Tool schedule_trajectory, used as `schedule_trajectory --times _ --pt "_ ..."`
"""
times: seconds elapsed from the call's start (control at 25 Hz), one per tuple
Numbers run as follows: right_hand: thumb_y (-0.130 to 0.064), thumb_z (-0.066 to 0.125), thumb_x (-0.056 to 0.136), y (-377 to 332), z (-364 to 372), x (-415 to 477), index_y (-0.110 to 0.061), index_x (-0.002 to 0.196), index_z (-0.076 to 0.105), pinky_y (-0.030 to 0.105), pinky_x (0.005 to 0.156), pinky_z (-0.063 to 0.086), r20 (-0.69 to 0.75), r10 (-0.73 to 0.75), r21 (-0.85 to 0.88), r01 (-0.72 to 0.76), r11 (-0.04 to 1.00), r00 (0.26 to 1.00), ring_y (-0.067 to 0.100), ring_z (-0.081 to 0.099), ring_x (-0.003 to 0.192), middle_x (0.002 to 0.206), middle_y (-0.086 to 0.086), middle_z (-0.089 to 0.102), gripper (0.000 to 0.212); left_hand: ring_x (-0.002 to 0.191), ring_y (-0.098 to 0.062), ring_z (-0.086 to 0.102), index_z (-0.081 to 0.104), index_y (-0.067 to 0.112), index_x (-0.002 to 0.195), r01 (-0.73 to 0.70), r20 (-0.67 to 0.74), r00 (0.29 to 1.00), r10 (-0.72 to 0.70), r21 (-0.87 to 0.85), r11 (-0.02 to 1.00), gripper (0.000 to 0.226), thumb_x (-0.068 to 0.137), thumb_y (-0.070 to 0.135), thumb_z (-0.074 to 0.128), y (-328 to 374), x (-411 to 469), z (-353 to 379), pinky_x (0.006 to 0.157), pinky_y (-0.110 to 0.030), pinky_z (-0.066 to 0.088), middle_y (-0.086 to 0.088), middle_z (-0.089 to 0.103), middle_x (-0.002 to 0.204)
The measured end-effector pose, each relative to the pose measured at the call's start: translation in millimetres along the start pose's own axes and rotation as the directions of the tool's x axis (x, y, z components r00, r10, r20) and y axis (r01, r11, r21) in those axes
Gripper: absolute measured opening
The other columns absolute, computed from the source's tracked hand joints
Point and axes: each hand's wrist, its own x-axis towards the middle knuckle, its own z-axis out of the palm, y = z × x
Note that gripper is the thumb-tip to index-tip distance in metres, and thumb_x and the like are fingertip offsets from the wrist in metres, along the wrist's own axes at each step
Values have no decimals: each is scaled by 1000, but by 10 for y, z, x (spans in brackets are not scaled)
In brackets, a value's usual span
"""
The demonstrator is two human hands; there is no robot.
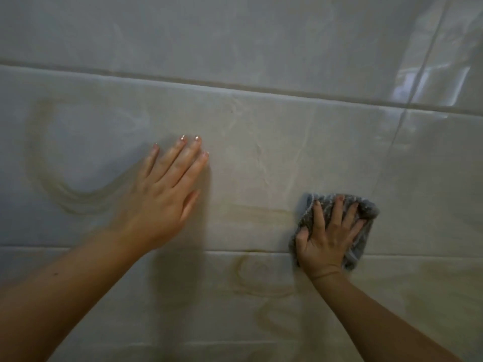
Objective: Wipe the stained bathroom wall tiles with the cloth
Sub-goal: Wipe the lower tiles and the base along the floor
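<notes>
My right hand (326,239) has its fingers spread and presses the grey cloth (366,208) flat to the wall, low on the middle tile (261,131), with its lower edge over the grout line (130,249). It pinches nothing; it only pushes. My left hand (167,189) lies well apart to the left, fingers straight and close together, palm on the same tile, bracing me. I judge I am mid-wipe, with much left to do. A brownish smear (261,214) sits just left of the cloth, a ring stain (258,279) lies below the grout line on the lower tile, and a wide arc stain (52,178) curves left of my left hand. The next move calls for firm, even pressure, sweeping the cloth left across the smear and then down to the ring, folding to a clean face if it only spreads the dirt. Higher up, the top tile (235,35) looks cleaner, with a glossy reflection (428,79) at the right. I can see no brand, label or writing anywhere.
</notes>
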Motion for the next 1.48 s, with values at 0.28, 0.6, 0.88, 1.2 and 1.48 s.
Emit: schedule_trajectory --times 0.28,0.6,0.88,1.2,1.48 --pt "-38 53 81 -348 45 -169 -36 142 38 66 112 13 50 -405 18 405 914 913 31 7 150 163 1 12 64 150 -29 20 32 8 152 39 35 999 -39 12 999 60 96 29 38 -163 -294 27 119 -53 19 -13 24 161" --pt "-39 51 88 -1270 99 236 -34 143 41 64 114 7 -9 -428 69 427 902 904 34 13 148 153 6 32 57 150 -29 20 31 7 152 101 2 995 -101 17 995 61 95 24 46 -254 -469 -40 118 -55 22 -15 24 160" --pt "-43 57 88 -1359 8 578 -36 145 40 61 115 7 1 -594 32 594 804 804 35 19 145 157 5 29 60 149 -30 23 33 6 151 184 36 982 -187 64 981 61 94 24 46 -552 -803 -214 118 -53 23 -14 26 160" --pt "-45 58 88 -2111 146 -8 -34 149 33 59 116 3 119 -770 98 764 637 627 33 10 148 160 3 20 67 150 -29 20 33 7 151 297 77 949 -305 99 950 61 96 28 44 -887 -1282 -401 119 -53 22 -14 25 161" --pt "-42 50 93 -2543 -46 1349 -30 147 39 62 115 6 -31 -591 51 592 804 806 40 21 145 158 11 28 57 150 -28 21 33 7 151 359 33 931 -364 91 929 61 95 28 43 -1234 -1316 -527 118 -53 23 -13 27 160"
